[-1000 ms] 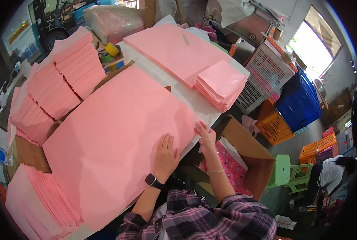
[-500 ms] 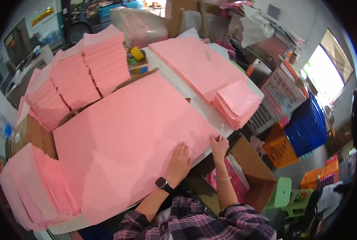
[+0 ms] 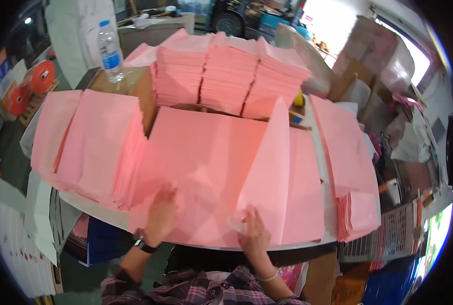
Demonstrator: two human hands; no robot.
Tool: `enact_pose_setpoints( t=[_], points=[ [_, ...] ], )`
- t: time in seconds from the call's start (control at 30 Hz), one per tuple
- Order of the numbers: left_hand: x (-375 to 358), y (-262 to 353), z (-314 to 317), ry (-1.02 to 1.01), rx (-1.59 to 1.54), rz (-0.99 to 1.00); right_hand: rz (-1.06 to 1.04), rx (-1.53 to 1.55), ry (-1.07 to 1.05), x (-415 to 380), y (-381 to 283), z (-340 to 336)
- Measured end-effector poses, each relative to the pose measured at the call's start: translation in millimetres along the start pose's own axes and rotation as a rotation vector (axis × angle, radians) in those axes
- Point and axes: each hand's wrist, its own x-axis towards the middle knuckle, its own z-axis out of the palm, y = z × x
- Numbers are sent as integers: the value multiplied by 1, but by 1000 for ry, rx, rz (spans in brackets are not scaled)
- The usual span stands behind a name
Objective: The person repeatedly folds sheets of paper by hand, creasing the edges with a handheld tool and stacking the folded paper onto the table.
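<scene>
A large pink sheet (image 3: 201, 152) lies across the middle of the table, and its right part is folded up and over as a raised flap (image 3: 269, 173). My right hand (image 3: 255, 235) is at the flap's lower edge, fingers bent, with a thin whitish tool (image 3: 235, 225) between them. Over the sheet's lower left part is my left hand (image 3: 163, 211), blurred, its fingers apart and holding nothing. A dark watch sits on my left wrist. More pink sheet shows flat to the right of the flap.
Tall stacks of folded pink paper (image 3: 226, 76) stand behind the sheet. Another stack (image 3: 97, 147) is at the left, near a water bottle (image 3: 110, 53). Long pink sheets (image 3: 346, 147) and a small folded pile (image 3: 363, 213) lie at the right.
The view has swung left. The sheet's right part has been lifted and turned leftward into a flap. My left hand has moved left, away from my right hand.
</scene>
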Motion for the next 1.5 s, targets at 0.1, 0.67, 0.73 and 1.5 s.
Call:
enact_pose_setpoints(
  t=[0.1, 0.67, 0.73, 1.5],
  points=[
    [-34, -59, -11, -33, 136, -112, -129, 99, -153, -4, -29, 19],
    [-29, -77, -39, -104, -150, -144, -447, 197, -190, 26, -154, 79],
    [-26, -78, -47, -149, -176, -159, -476, 145, -212, 22, -160, 88],
    [13, -105, -1, -311, -164, 61, -570, 160, -234, 5, -194, 128]
  ],
)
